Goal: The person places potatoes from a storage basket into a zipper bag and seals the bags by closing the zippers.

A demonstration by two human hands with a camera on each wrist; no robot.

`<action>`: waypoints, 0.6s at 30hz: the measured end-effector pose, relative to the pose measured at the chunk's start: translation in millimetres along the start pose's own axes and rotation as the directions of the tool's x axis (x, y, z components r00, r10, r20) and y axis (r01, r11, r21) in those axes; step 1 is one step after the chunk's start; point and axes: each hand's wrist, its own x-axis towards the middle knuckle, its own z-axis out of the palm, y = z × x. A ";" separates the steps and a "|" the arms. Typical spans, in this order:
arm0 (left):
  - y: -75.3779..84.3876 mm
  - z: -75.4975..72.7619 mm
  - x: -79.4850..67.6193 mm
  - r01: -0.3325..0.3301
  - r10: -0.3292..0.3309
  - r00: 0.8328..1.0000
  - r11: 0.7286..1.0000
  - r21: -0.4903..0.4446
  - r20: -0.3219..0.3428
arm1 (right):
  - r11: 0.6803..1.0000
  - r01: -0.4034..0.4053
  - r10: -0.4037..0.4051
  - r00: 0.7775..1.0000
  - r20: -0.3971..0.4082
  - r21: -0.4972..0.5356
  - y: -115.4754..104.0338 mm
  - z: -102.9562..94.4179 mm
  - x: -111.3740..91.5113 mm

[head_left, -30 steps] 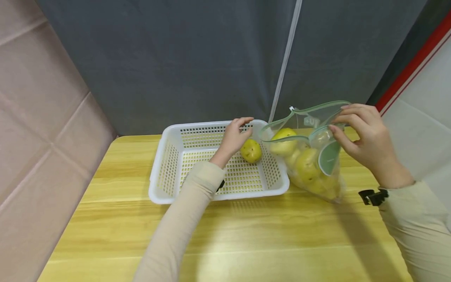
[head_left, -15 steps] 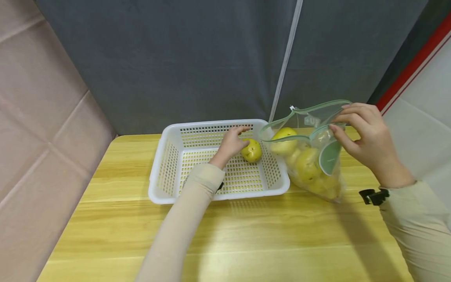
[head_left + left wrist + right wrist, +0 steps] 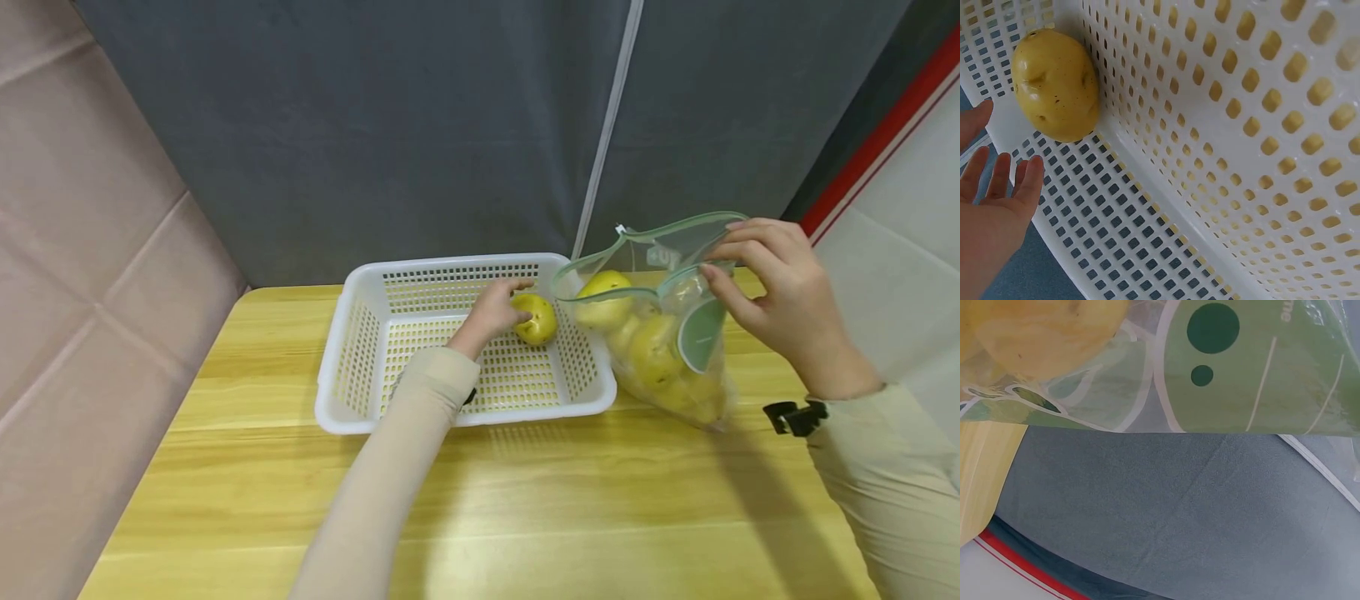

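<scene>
One yellow potato (image 3: 538, 322) lies at the right end of a white plastic basket (image 3: 328, 367). My left hand (image 3: 491, 315) reaches down into the basket just left of it. In the left wrist view the spread fingers of the left hand (image 3: 997, 212) are beside the potato (image 3: 1055, 86), with a small gap between. My right hand (image 3: 787, 296) pinches the rim of a clear zip bag (image 3: 701, 335) with a green edge and label. Several potatoes fill the bag, whose mouth gapes toward the basket. The right wrist view shows only the bag's printed side (image 3: 1254, 375), without the hand.
Basket and bag stand side by side on a wooden table (image 3: 525, 517), the bag leaning close to the basket's right rim. A grey curtain (image 3: 375, 150) hangs behind. Pinkish padded panels (image 3: 97, 292) rise on the left, a white wall (image 3: 900, 217) on the right.
My left hand has lowered into the basket and come closer to the potato. The right hand and the bag have stayed in place.
</scene>
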 end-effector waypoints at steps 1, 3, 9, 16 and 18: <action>-0.5 0.7 0.6 -0.001 0.001 1.000 1.000 0.015 0.010 | 1.000 -0.001 0.001 1.000 0.002 -0.001 -0.2 -0.1 0.1; -0.8 1.8 0.9 -0.009 0.008 1.000 0.999 0.041 0.025 | 1.000 -0.001 0.001 1.000 0.006 -0.002 -0.4 -0.4 0.2; -1.5 3.2 0.0 -0.015 0.010 0.998 0.997 0.076 0.065 | 1.000 -0.001 0.001 1.000 0.011 -0.005 -0.5 -0.7 0.2; -2.3 5.8 -1.2 -0.016 0.004 0.991 0.996 0.085 0.137 | 1.000 0.000 0.000 1.000 0.004 -0.003 -0.5 -0.4 0.1; -2.1 5.9 -2.3 -0.027 0.011 0.986 0.995 0.094 0.165 | 1.000 0.001 -0.001 1.000 0.003 -0.004 -0.5 -0.5 0.2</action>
